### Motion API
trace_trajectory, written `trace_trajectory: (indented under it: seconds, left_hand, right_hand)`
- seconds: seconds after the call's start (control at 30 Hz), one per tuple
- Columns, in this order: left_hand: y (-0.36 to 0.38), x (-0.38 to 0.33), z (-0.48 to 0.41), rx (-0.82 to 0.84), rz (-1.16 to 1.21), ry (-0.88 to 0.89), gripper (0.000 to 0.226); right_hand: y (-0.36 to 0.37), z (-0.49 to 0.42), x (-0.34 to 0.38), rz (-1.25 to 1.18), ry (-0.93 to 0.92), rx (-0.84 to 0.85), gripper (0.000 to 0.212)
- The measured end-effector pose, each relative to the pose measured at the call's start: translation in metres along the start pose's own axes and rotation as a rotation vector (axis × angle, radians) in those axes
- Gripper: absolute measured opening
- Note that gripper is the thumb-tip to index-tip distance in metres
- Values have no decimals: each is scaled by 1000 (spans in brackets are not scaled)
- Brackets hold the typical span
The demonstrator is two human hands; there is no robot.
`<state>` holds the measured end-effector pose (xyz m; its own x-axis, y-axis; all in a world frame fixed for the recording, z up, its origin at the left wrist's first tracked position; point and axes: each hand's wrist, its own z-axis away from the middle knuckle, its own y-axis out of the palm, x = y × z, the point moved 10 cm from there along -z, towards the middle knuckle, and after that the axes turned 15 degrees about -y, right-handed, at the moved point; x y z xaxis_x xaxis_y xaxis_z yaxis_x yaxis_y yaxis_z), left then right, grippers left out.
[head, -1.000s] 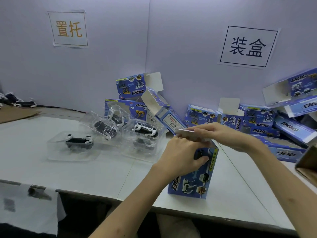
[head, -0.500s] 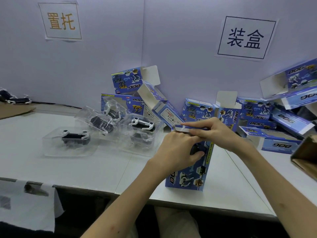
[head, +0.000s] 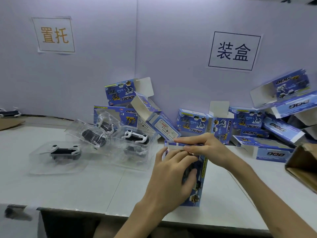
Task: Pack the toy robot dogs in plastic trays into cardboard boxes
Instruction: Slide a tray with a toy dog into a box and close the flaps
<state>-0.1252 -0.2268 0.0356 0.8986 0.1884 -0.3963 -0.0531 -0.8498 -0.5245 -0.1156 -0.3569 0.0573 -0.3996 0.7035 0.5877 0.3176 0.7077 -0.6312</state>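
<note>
Toy dogs (head: 65,151), three trayed, one box (head: 197,199), left hand (head: 171,177), right hand (head: 207,148) gripping

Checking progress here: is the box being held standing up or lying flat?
Standing up: the box rests on end on the table, left hand gripping its side, right hand pinching its top flap.

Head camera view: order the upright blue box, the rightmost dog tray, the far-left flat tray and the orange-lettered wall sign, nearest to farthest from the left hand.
1. The upright blue box: gripped by the left hand.
2. The rightmost dog tray: just left of that hand.
3. The flat tray: far left on the table.
4. The orange-lettered sign: high on the wall.
</note>
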Motion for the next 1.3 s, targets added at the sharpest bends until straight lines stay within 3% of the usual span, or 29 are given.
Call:
trace_trajectory:
  seconds: [0.27,0.87,1.1,1.23,1.3]
  left_hand:
    - [2,-3,19,-45,47,-43,19]
    - [-13,9,15,-54,224,64,21]
    - [-15,11,26,-68,312,103,16]
    - [-20,27,26,-116,416,47,20]
    - [-23,37,21,-185,346,-15,30]
  right_hand:
    - [4,-4,3,61,-19,39,34]
    - [8,-3,10,71,68,204,28]
    - [12,8,24,311,15,205,33]
    - [17,16,25,461,24,234,39]
    - [19,19,27,538,26,256,42]
